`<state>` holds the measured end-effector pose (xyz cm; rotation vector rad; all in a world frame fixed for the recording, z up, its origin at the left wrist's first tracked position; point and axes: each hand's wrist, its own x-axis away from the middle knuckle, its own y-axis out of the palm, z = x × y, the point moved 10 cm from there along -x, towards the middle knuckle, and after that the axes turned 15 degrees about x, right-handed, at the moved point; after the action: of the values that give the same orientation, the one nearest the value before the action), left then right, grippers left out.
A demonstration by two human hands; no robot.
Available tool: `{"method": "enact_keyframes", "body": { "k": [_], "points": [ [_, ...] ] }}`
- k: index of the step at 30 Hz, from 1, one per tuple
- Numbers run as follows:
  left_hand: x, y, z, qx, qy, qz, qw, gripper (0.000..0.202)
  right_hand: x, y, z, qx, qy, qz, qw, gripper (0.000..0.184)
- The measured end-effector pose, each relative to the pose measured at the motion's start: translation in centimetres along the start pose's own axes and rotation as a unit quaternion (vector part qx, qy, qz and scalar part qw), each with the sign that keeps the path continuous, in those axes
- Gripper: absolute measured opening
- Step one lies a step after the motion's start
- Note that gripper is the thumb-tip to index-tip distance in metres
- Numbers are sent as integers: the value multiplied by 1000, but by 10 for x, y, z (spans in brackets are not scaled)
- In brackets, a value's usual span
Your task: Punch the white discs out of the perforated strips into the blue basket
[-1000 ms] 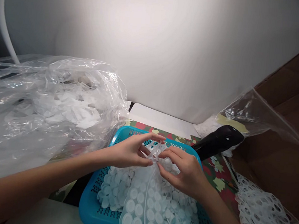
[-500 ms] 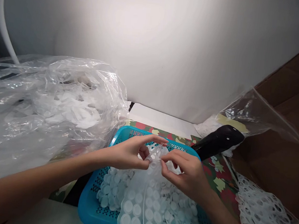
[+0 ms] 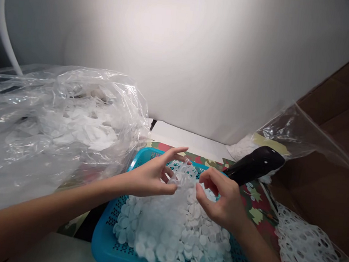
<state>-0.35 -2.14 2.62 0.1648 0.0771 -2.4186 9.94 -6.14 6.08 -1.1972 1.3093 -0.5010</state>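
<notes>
My left hand (image 3: 153, 177) is over the blue basket, its index finger stretched out and its thumb and other fingers curled round the top of a white perforated strip (image 3: 186, 170). From there a translucent sheet (image 3: 162, 218) hangs toward me, blurred by motion. At the strip's right edge, my right hand (image 3: 220, 197) has thumb and index finger close together, seemingly pinching that edge; the exact contact is hard to see. Many small white discs (image 3: 205, 243) lie beneath both hands in the blue basket (image 3: 101, 251).
A large clear plastic bag (image 3: 80, 117) with white scraps lies left. A black handle-like object (image 3: 257, 163) juts out behind the basket. At right, punched-out white sheets (image 3: 308, 247) lie near a cardboard box (image 3: 325, 195). A white lamp neck (image 3: 3, 19) rises at far left.
The sheet with rows of discs, which hung down past the basket's near side, has swung up and left and is blurred. My right hand has shifted slightly right, away from my left.
</notes>
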Motion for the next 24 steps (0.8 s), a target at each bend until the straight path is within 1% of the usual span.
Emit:
{"method": "enact_keyframes", "body": {
  "k": [4,6,9,13,17,24],
  "points": [
    [1,-4,1,-4,3,19,1000,92,1,20,-6,27,-21,-98,995,6],
    [1,-5,2,-5,8,22,1000,92,2,26,-6,34,-20,-127,991,10],
    [0,-5,3,9,16,22,1000,89,2,29,-8,34,-23,-148,988,15],
    [-1,-5,1,40,16,24,999,85,2,28,-13,10,-42,-145,989,11],
    [-1,-6,-2,43,9,27,999,80,2,26,-16,-4,-60,-135,989,6],
    [0,-5,-8,-2,-25,24,999,89,1,22,-15,-9,-75,-90,993,9]
  ]
}}
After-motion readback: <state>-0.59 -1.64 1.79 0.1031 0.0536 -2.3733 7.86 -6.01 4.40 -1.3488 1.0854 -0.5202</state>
